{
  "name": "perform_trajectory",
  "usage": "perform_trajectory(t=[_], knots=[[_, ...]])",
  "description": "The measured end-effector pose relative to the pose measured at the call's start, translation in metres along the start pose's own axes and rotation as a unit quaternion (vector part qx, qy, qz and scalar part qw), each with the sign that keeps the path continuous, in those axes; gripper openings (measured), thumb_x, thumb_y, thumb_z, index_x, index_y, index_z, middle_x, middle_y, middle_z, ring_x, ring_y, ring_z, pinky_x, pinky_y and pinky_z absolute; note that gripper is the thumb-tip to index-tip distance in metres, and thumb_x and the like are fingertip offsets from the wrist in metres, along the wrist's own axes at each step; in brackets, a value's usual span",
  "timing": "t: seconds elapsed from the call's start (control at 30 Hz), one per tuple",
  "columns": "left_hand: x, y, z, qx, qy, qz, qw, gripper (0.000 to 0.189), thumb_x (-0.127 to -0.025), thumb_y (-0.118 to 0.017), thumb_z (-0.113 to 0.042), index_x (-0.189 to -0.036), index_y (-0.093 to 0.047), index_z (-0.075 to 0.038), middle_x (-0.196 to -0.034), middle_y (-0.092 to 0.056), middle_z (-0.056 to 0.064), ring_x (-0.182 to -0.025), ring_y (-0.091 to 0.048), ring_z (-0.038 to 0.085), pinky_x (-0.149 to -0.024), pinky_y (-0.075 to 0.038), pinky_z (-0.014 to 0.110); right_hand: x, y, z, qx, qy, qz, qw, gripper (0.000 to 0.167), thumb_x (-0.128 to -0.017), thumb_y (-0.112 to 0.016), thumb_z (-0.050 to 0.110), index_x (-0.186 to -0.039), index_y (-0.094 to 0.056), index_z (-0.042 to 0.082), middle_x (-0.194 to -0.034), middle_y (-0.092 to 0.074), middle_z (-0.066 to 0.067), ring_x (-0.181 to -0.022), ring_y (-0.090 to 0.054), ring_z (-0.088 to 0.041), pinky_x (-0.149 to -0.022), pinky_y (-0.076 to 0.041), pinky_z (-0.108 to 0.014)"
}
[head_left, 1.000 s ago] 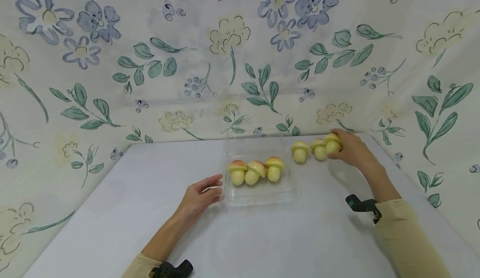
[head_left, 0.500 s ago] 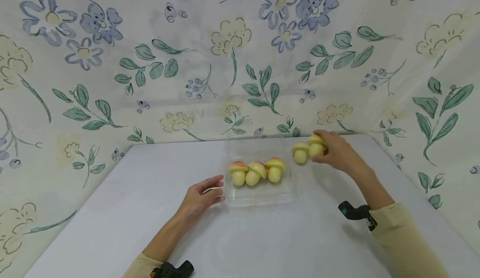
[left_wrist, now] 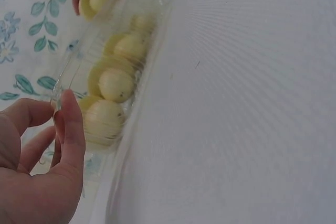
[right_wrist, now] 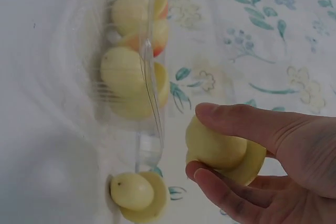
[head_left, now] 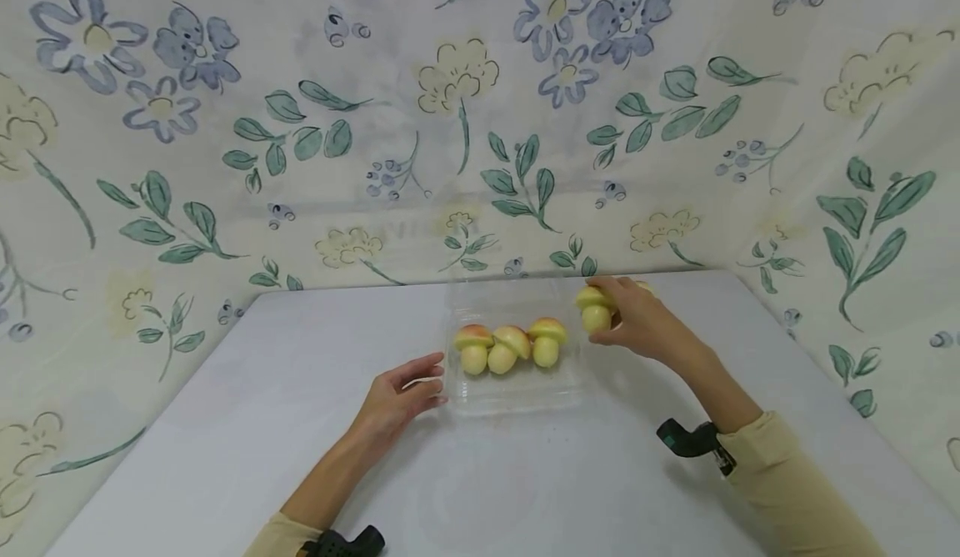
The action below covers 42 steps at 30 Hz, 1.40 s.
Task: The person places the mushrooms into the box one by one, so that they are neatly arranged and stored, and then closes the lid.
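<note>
A clear plastic box point(head_left: 517, 403) holds three yellow mushroom-shaped pieces point(head_left: 474, 357) with reddish-topped caps, set in a row. At the box's left side is my left hand point(head_left: 401, 394); the left wrist view shows its thumb and finger pinching the clear edge. My right hand point(head_left: 637, 315) holds a yellow mushroom-shaped piece point(head_left: 596, 317) just right of the box, thumb on one side and fingers on the other. Another mushroom-shaped piece point(right_wrist: 134, 191) stands on the table beyond this hand, mostly hidden by it in the head view.
A white table point(head_left: 480, 482) carries everything. A floral cloth point(head_left: 405, 140) hangs along its back edge and both sides. Dark wrist devices point(head_left: 690, 439) sit at both sleeve cuffs. A transparent raised panel point(head_left: 510, 290) shows behind the box's row.
My right hand has moved left along the back of the table toward the box, with a mushroom-shaped piece in its fingers. The left hand and the box have stayed in place.
</note>
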<state>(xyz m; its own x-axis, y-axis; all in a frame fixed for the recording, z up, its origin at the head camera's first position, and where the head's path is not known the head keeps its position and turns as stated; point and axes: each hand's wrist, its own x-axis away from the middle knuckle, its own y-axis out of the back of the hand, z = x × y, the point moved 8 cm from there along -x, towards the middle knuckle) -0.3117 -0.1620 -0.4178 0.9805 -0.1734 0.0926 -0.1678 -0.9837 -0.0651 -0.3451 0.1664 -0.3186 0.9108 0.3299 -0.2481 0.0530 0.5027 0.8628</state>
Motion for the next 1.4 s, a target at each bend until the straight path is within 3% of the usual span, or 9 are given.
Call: perform_trajectory(t=[0.5,0.73,1.03,1.4], knots=[[0.000,0.002,0.000,-0.009,-0.002,-0.001,1.0000,0.052,-0.091,-0.062,0.000,-0.141,-0.048,0.002,-0.126,-0.054,0.015,-0.091,-0.064,0.010,-0.084,-0.059,0.024,-0.002,-0.022,0.033,-0.007,0.042,0.024,0.9988,0.077,-0.079,-0.082,0.018,-0.145,-0.043,0.011,-0.137,-0.049,-0.021,-0.094,-0.061,-0.024,-0.077,-0.056,-0.029],[0.000,0.003,0.001,-0.013,0.000,0.004,0.9999,0.054,-0.091,-0.062,0.000,-0.143,-0.047,0.001,-0.129,-0.052,0.016,-0.093,-0.064,0.008,-0.085,-0.059,0.023,-0.007,-0.030,0.054,0.009,0.063,0.031,0.9975,0.078,-0.078,-0.083,0.024,-0.144,-0.044,0.012,-0.131,-0.054,-0.018,-0.090,-0.061,-0.023,-0.077,-0.054,-0.029],[0.000,0.002,0.001,-0.011,-0.002,-0.001,0.9999,0.053,-0.091,-0.062,0.001,-0.141,-0.048,0.002,-0.126,-0.055,0.015,-0.091,-0.064,0.008,-0.083,-0.059,0.023,-0.013,-0.041,0.071,-0.057,0.059,0.055,0.9951,0.077,-0.078,-0.083,0.024,-0.144,-0.045,0.018,-0.130,-0.054,-0.012,-0.090,-0.063,-0.021,-0.075,-0.055,-0.024],[0.002,0.001,0.000,-0.026,0.000,-0.001,0.9997,0.053,-0.092,-0.062,-0.001,-0.142,-0.047,0.001,-0.130,-0.052,0.018,-0.091,-0.064,0.009,-0.085,-0.059,0.023,-0.023,-0.057,0.094,-0.081,0.100,0.083,0.9882,0.075,-0.079,-0.083,0.021,-0.143,-0.045,0.013,-0.129,-0.057,-0.008,-0.093,-0.062,-0.017,-0.081,-0.055,-0.026]])
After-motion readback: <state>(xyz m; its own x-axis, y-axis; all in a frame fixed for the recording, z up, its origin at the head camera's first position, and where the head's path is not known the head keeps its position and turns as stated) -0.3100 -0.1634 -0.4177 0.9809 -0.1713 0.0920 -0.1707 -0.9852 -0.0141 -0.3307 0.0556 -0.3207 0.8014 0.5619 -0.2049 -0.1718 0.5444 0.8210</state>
